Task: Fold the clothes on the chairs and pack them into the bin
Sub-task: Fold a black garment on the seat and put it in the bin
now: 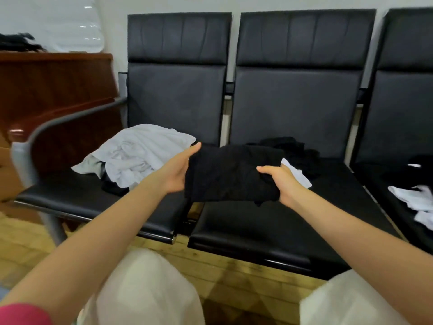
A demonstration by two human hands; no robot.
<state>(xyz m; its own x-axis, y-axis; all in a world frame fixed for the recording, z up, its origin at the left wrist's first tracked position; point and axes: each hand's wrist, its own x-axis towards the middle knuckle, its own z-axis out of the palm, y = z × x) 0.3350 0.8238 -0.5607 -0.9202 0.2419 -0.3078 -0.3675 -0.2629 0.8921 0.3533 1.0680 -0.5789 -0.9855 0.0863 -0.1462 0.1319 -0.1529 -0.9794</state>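
The person is holding a folded black garment (234, 174) in the air above the gap between the left chair (150, 214) and the middle chair (281, 226), its long axis running left to right. The left hand (178, 170) is cupping the left edge, thumb stretched along the top. The right hand (280, 181) is gripping the right edge, thumb curled over it. A white pile (138, 156) is lying on the left chair.

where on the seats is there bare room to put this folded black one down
Front of the middle seat, below the folded black garment. Also the left seat's front edge. Crowded: white pile on the left seat, black heap at the middle seat's back, clothes on the right seat.
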